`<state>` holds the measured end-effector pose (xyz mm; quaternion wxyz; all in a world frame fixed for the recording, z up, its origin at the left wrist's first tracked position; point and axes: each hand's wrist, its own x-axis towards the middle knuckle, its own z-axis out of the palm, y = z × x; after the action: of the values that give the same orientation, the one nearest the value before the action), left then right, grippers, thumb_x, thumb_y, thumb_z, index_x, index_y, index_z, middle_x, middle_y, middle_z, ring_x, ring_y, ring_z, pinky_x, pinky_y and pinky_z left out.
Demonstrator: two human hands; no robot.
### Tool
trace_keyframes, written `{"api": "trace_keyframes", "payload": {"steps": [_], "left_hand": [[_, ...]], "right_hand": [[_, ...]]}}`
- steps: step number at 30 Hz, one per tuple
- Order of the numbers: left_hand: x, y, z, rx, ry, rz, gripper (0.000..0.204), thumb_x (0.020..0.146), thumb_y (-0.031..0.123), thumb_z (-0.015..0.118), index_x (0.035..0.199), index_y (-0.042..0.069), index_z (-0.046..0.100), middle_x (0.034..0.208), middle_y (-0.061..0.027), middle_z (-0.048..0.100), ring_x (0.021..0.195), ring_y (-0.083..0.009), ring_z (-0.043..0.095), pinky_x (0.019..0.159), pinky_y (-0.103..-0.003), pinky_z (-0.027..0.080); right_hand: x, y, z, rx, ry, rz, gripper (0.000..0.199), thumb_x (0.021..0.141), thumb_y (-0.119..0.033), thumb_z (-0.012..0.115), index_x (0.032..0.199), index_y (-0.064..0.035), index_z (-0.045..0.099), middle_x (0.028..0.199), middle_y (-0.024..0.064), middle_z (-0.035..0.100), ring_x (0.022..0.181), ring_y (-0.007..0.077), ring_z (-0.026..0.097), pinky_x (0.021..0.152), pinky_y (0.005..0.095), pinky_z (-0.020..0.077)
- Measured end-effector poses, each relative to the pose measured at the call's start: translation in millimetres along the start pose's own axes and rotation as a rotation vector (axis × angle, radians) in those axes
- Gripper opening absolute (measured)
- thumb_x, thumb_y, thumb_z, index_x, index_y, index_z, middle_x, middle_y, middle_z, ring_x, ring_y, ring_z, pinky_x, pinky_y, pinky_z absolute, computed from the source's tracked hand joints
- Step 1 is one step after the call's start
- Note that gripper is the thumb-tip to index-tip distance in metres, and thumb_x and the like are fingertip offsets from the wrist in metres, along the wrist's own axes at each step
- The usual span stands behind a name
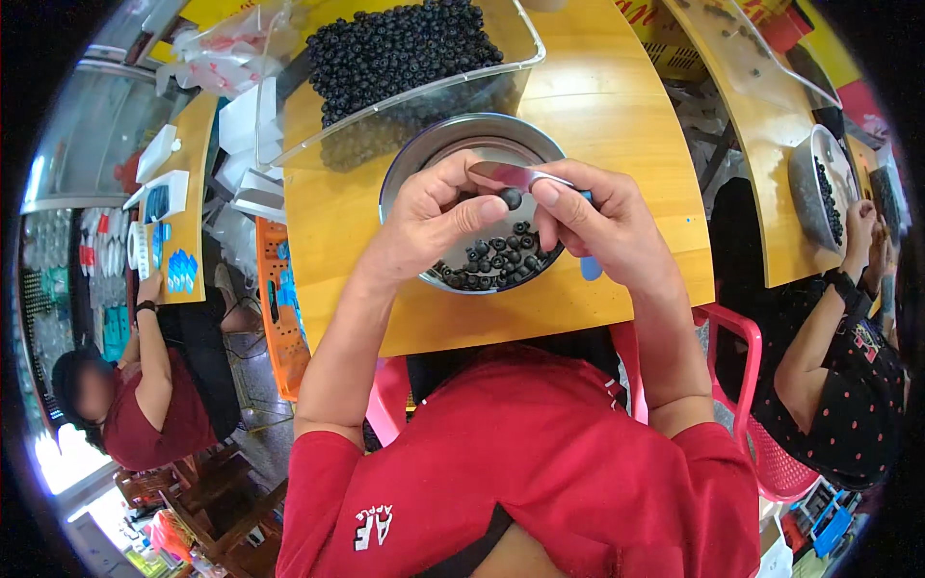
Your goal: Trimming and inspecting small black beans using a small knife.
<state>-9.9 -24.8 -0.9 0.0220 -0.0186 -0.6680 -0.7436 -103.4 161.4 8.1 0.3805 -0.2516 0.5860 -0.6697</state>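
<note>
A small black round piece is pinched between thumb and fingers of my left hand. My right hand is closed around a small knife. Its blade reaches left across the top of the piece, and part of its blue handle shows below my fingers. Both hands are above a round metal bowl. Several loose black pieces, some with a light ring or hole, lie in the bowl's near part.
Behind the bowl, a clear plastic tub holds a heap of similar black pieces on the yellow wooden table. At right, a person works beside another metal bowl. At left, another person sits near an orange crate.
</note>
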Motion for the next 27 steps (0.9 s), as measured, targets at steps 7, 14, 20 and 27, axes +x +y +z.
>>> {"api": "trace_keyframes", "payload": {"steps": [7, 14, 20, 27], "left_hand": [[15, -6, -13, -0.387, -0.076, -0.131, 0.017, 0.093, 0.02, 0.056, 0.1, 0.004, 0.055, 0.089, -0.0031, 0.06, 0.068, -0.0043, 0.048, 0.055, -0.017, 0.037], [46, -13, 5, 0.278, -0.215, -0.273, 0.018, 0.089, 0.014, 0.052, 0.096, 0.001, 0.061, 0.083, -0.0051, 0.062, 0.073, -0.011, 0.057, 0.063, -0.025, 0.046], [57, -45, 23, 0.867, -0.282, -0.187, 0.021, 0.087, 0.018, 0.057, 0.099, 0.002, 0.058, 0.087, -0.0193, 0.064, 0.087, -0.0343, 0.062, 0.076, -0.041, 0.048], [54, -28, 17, 0.671, -0.271, -0.119, 0.021, 0.088, 0.018, 0.059, 0.104, 0.005, 0.056, 0.091, -0.012, 0.064, 0.079, -0.0242, 0.06, 0.069, -0.034, 0.048]], "right_hand": [[-1, 4, -16, 0.157, 0.151, -0.063, 0.026, 0.097, -0.02, 0.05, 0.11, -0.0005, 0.062, 0.063, 0.0003, 0.055, 0.044, 0.0006, 0.031, 0.04, 0.017, 0.022], [-5, -2, -31, 0.13, 0.236, -0.13, 0.031, 0.098, -0.02, 0.048, 0.117, 0.0009, 0.059, 0.062, -0.0009, 0.053, 0.043, -0.0001, 0.031, 0.039, 0.0167, 0.02], [-9, -2, -31, 0.138, 0.22, -0.111, 0.031, 0.098, -0.021, 0.047, 0.117, 0.0011, 0.059, 0.063, -0.0008, 0.053, 0.044, -0.0004, 0.03, 0.04, 0.0165, 0.0212], [-12, 0, -35, 0.139, 0.241, -0.124, 0.031, 0.098, -0.022, 0.048, 0.116, 0.0011, 0.06, 0.065, -0.0006, 0.054, 0.044, -0.0004, 0.032, 0.04, 0.0161, 0.022]]}}
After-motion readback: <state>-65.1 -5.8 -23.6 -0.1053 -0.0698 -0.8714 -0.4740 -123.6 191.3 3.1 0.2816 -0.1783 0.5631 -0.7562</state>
